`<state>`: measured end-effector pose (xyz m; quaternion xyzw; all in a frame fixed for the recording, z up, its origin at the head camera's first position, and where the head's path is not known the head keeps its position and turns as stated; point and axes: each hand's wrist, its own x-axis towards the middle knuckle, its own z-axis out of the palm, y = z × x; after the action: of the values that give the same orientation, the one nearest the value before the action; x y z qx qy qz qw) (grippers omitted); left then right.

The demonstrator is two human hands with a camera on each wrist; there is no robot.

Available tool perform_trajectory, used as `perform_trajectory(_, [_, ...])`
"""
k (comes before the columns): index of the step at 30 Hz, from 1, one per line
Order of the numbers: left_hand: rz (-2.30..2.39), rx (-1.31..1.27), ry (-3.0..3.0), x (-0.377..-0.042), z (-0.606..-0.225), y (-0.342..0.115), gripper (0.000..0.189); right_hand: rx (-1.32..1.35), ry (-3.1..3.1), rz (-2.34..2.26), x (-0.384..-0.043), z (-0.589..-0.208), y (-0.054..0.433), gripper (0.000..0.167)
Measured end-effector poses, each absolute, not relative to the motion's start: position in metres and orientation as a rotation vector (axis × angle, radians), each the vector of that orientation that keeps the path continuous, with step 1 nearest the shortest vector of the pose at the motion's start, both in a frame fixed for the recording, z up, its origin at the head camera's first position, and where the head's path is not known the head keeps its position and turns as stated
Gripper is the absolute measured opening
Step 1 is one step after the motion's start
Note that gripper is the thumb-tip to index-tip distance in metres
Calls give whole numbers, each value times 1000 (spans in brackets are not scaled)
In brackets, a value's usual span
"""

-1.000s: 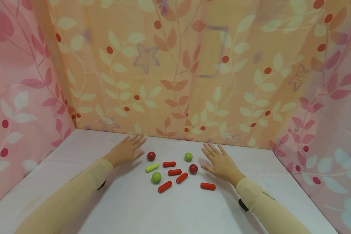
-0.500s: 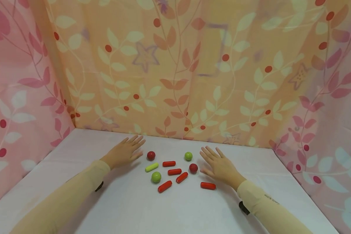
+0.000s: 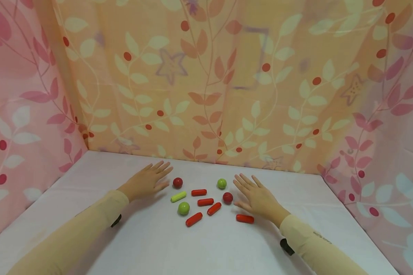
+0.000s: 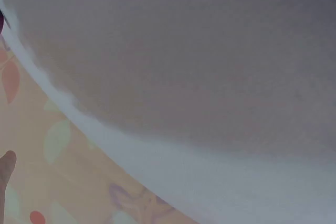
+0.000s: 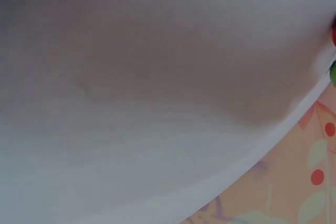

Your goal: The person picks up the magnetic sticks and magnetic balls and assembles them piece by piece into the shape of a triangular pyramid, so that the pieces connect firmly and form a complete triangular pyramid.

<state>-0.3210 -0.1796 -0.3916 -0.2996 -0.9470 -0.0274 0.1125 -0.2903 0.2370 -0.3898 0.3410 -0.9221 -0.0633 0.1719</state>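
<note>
My left hand is spread with straight fingers, left of a red ball and a yellow-green stick, holding nothing. My right hand is likewise spread, just right of a second red ball and a small green ball. Below that hand's thumb lies a red stick. Between the hands are several more red sticks and a larger green ball. In the left wrist view only a fingertip shows; the right wrist view shows mostly shaded cloth.
A white cloth-covered table carries everything. Behind it hangs an orange leaf-patterned curtain. Pink patterned curtains close the left side and the right side.
My right hand has shifted slightly left and down, nearer the red ball. The left hand has barely moved. The balls and sticks lie where they were.
</note>
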Motion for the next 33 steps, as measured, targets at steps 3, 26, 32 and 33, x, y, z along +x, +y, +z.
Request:
perform_trajectory(3, [-70, -885, -2777, -320, -391, -180, 60, 953, -2680, -111, -291, -385, 235, 75])
perform_trajectory(26, [-274, -737, -2946, -312, -386, -168, 69, 662, -2944, 729, -285, -367, 219, 81])
perform_trajectory(32, [-385, -666, -2991, -311, -384, -166, 71, 553, -2903, 863, -287, -371, 216, 77])
perform_trajectory(33, [-401, -667, -2988, -311, -384, -166, 71, 541, -2897, 874, -287, -371, 216, 77])
